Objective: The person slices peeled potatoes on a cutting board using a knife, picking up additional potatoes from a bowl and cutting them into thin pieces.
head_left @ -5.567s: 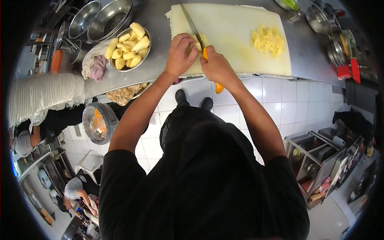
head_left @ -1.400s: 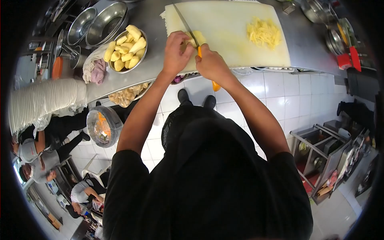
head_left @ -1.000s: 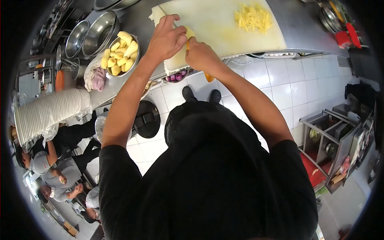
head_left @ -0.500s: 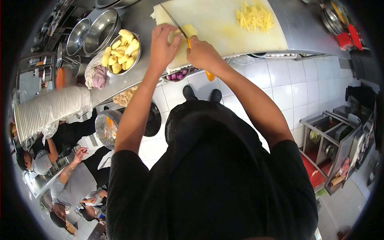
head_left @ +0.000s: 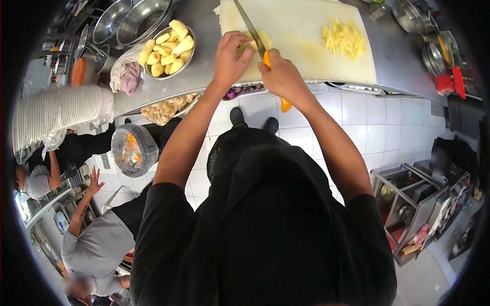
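Observation:
My right hand (head_left: 283,75) is closed round the orange handle of a kitchen knife (head_left: 248,23). Its long blade slants up and left over a pale yellow piece, apparently peeled potato (head_left: 264,40), on the white cutting board (head_left: 301,23). Left of the blade, my left hand (head_left: 232,57) has its fingers curled in and pressed against that piece; the fingertips are partly hidden. Thin yellow sticks (head_left: 344,40) lie heaped on the board's right side. A metal bowl of whole peeled potatoes (head_left: 171,50) stands left of my left hand.
A crumpled cloth (head_left: 126,71) lies beside the bowl, with metal basins (head_left: 145,21) behind it. Wrapped stacked containers (head_left: 61,117) stand at the left. A lined bin (head_left: 135,153) is on the floor, and a co-worker in grey (head_left: 99,250) is at lower left. A steel rack (head_left: 408,209) stands right.
The view has shifted, so the board and bowl sit further right in it. Both my hands keep their places at the yellow piece. A co-worker's raised hand at the left has spread its fingers.

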`<control>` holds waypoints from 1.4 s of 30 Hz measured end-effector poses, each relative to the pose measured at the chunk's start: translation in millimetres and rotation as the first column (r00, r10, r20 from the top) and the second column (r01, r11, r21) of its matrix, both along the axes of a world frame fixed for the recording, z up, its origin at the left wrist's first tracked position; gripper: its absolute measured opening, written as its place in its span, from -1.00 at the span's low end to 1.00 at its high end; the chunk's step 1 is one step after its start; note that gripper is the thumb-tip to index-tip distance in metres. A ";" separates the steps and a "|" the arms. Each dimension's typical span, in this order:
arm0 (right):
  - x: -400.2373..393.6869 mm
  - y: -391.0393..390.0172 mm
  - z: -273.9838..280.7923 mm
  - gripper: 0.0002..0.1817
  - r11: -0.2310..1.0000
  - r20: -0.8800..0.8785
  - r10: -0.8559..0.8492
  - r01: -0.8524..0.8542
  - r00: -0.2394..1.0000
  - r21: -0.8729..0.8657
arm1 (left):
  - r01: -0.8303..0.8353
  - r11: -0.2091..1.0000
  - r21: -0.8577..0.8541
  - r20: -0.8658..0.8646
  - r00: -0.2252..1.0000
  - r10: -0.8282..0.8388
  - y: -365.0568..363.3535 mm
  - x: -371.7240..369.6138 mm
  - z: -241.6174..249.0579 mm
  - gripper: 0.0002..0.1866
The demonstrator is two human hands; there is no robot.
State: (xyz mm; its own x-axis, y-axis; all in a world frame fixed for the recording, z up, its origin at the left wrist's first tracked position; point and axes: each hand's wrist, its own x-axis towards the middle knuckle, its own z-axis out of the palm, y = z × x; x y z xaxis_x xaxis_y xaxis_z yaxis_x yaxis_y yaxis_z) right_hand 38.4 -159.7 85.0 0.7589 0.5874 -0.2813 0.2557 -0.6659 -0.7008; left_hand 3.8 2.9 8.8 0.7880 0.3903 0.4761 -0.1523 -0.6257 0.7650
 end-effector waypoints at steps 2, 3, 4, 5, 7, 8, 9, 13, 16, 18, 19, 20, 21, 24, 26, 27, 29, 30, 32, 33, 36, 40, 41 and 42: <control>-2.8 -5.3 5.8 -0.63 1.000 -0.005 0.000 0.000 1.000 -0.002 | 0.007 0.997 0.082 0.047 0.999 -0.011 2.1 0.7 0.1 -0.81; -3.4 -7.8 8.0 -0.64 1.000 -0.003 0.002 -0.002 1.000 0.001 | 0.009 0.992 0.124 0.071 0.997 -0.018 3.3 0.9 0.5 -0.81; -4.1 -9.3 10.8 -0.64 1.000 0.000 0.004 -0.004 1.000 0.005 | 0.006 0.996 0.088 0.055 0.998 -0.011 2.9 0.3 0.6 -0.82; -5.8 -10.5 15.7 -0.64 1.000 -0.004 0.004 -0.004 1.000 0.007 | 0.004 0.999 0.051 0.038 0.999 -0.006 0.3 -0.3 3.6 -0.82; -8.0 -12.2 24.0 -0.65 1.000 -0.010 0.002 -0.002 1.000 0.012 | -0.001 1.000 0.010 0.022 1.000 0.001 -2.0 0.1 5.6 -0.83; -7.9 -12.3 23.1 -0.65 1.000 0.001 0.006 -0.006 1.000 0.013 | -0.004 1.000 0.004 0.023 1.000 0.004 -2.0 0.4 5.0 -0.83; -8.3 -12.5 21.3 -0.65 1.000 0.010 0.008 -0.008 1.000 0.015 | -0.006 1.000 -0.001 0.022 1.000 0.006 -1.7 0.1 4.2 -0.83; -8.2 -12.8 18.5 -0.65 1.000 0.019 0.012 -0.012 1.000 0.011 | 0.002 1.000 0.025 0.044 0.999 -0.003 -0.6 1.5 2.5 -0.83; -8.0 -12.2 21.0 -0.66 1.000 0.014 0.017 -0.017 1.000 0.010 | 0.004 1.000 0.013 0.049 0.999 -0.004 -1.8 1.1 4.2 -0.84; -8.0 -12.1 22.3 -0.66 1.000 0.001 0.017 -0.017 1.000 0.000 | 0.006 1.000 0.007 0.058 0.998 -0.006 -2.4 1.2 4.9 -0.85; -7.6 -11.7 22.6 -0.66 1.000 -0.004 0.016 -0.016 1.000 -0.005 | 0.004 1.000 0.007 0.051 0.999 -0.005 -2.5 0.9 5.3 -0.85; -7.1 -11.3 22.0 -0.66 1.000 0.002 0.019 -0.019 1.000 -0.003 | 0.003 1.000 0.007 0.043 0.999 -0.003 -2.7 0.5 5.5 -0.85; -6.7 -10.9 20.7 -0.66 1.000 0.008 0.022 -0.022 1.000 -0.001 | 0.002 1.000 0.007 0.036 0.999 -0.002 -2.7 0.6 5.7 -0.85; -4.9 -8.3 18.7 -0.66 1.000 0.014 0.031 -0.031 0.999 0.002 | 0.006 1.000 -0.001 0.038 0.999 -0.006 -1.5 1.1 4.1 -0.85; -3.2 -4.5 17.9 -0.67 0.999 0.014 0.037 -0.037 0.999 0.000 | 0.000 1.000 0.026 0.041 0.999 -0.001 -0.3 1.5 3.2 -0.85; -3.2 -3.3 17.4 -0.67 0.999 0.014 0.037 -0.037 0.999 -0.003 | -0.002 0.999 0.038 0.042 0.999 0.000 -0.6 1.5 3.1 -0.85; -2.8 -1.8 15.0 -0.67 0.999 0.017 0.041 -0.040 0.999 -0.005 | 0.004 0.999 0.035 0.053 0.999 -0.006 -1.4 1.3 2.1 -0.85; -1.1 -0.1 12.9 -0.67 0.999 0.022 0.045 -0.045 0.999 -0.002 | 0.006 0.999 0.035 0.060 0.998 -0.008 -0.1 1.9 2.2 -0.85; 0.9 2.2 13.7 -0.68 0.999 0.017 0.045 -0.045 0.999 -0.006 | -0.010 0.997 0.082 0.062 0.998 0.005 1.8 2.4 0.8 -0.85; -0.1 2.5 16.2 -0.68 0.999 0.006 0.042 -0.042 0.999 -0.014 | -0.016 0.994 0.106 0.063 0.998 0.010 2.2 2.7 0.0 -0.85; 1.7 5.3 10.2 -0.69 0.999 0.019 0.041 -0.041 0.999 -0.009 | 0.001 1.000 0.016 0.041 0.999 -0.002 -0.1 1.8 0.3 -0.84; 4.5 11.0 6.7 -0.70 0.999 0.023 0.034 -0.034 0.999 -0.005 | -0.006 1.000 0.029 0.041 0.999 0.005 0.8 1.4 -0.3 -0.83; 4.7 11.7 8.0 -0.70 0.999 0.007 0.031 -0.031 0.999 -0.019 | -0.004 0.999 0.040 0.055 0.998 0.002 0.9 1.4 -0.5 -0.84; 4.5 12.3 10.6 -0.69 0.999 -0.010 0.029 -0.029 1.000 -0.034 | -0.003 0.999 0.050 0.067 0.998 -0.001 1.0 0.9 -0.9 -0.84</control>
State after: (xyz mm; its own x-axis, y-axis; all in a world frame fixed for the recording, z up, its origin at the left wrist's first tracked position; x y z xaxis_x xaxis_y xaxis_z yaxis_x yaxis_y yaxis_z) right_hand 42.9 -147.4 95.6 0.7391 0.5989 -0.3084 0.2687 -0.6819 -0.6803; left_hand 4.7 3.9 7.9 0.7531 0.3653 0.5471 -0.2017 -0.6633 0.7206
